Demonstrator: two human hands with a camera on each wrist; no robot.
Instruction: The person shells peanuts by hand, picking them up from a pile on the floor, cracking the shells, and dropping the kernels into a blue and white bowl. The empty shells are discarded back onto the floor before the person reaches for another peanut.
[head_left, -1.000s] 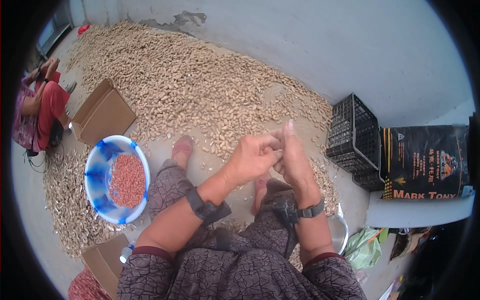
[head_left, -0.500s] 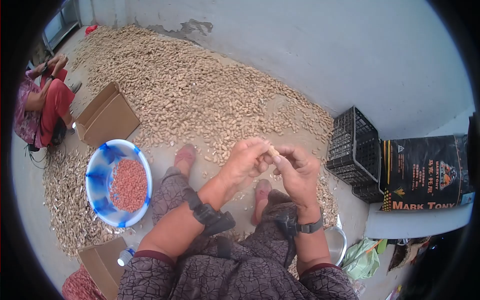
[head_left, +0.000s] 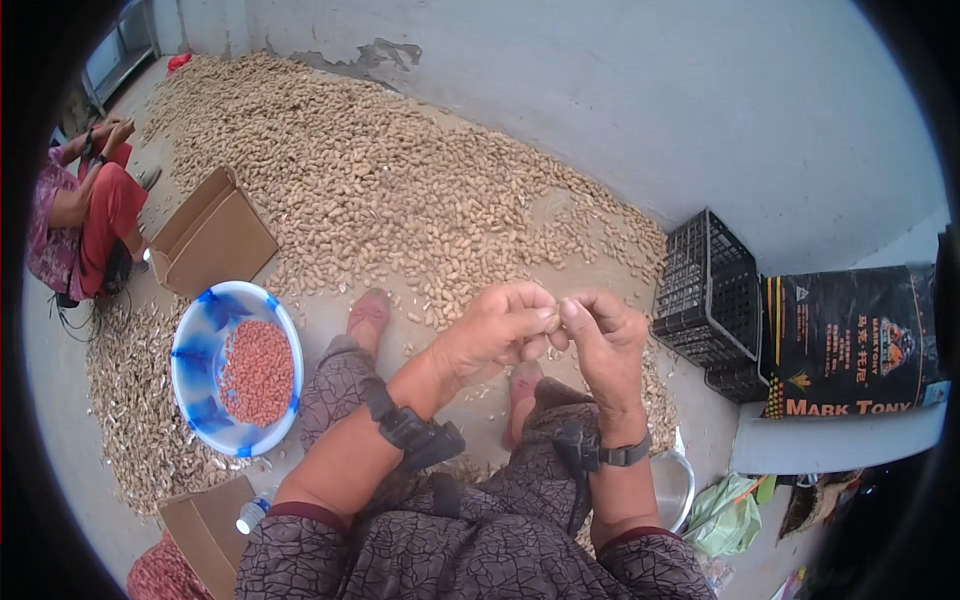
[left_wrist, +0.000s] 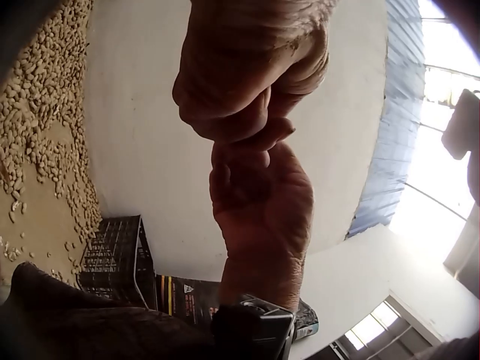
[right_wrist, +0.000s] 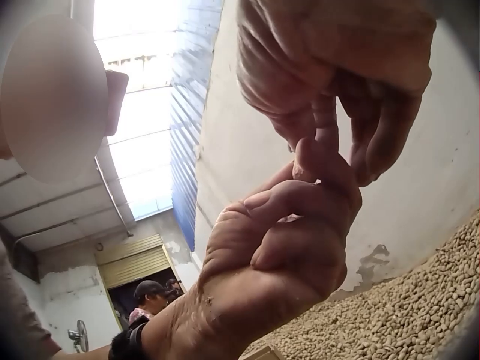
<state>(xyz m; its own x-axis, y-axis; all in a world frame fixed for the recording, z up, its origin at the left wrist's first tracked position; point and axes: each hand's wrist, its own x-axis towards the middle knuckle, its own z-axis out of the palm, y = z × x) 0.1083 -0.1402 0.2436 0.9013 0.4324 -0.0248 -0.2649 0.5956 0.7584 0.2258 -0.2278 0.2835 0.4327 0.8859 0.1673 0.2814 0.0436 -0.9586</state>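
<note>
In the head view both hands meet above the floor, between the person's knees. The left hand (head_left: 500, 328) pinches a peanut (head_left: 553, 321) between thumb and curled fingers; only a small piece of it shows. From the other side the right hand (head_left: 612, 350) has its thumb and bent fingers on the same peanut. In the left wrist view the left hand (left_wrist: 247, 75) is above and the right hand (left_wrist: 262, 217) below, fingertips together. Fingers hide the peanut in both wrist views. To the left stands a blue-and-white basin (head_left: 190, 385) with shelled red peanut kernels (head_left: 258, 372).
A wide heap of unshelled peanuts (head_left: 380, 180) spreads to the wall. Empty shells (head_left: 130, 400) lie around the basin. Also here are a cardboard box (head_left: 220, 245), a black crate (head_left: 705, 300), a black printed sack (head_left: 850, 345), a metal bowl (head_left: 680, 490) and another seated person (head_left: 110, 205).
A second ago the hands were closed together, right thumb pointing up. Half a second ago a whole peanut showed between the fingertips; now the fingers cover most of it.
</note>
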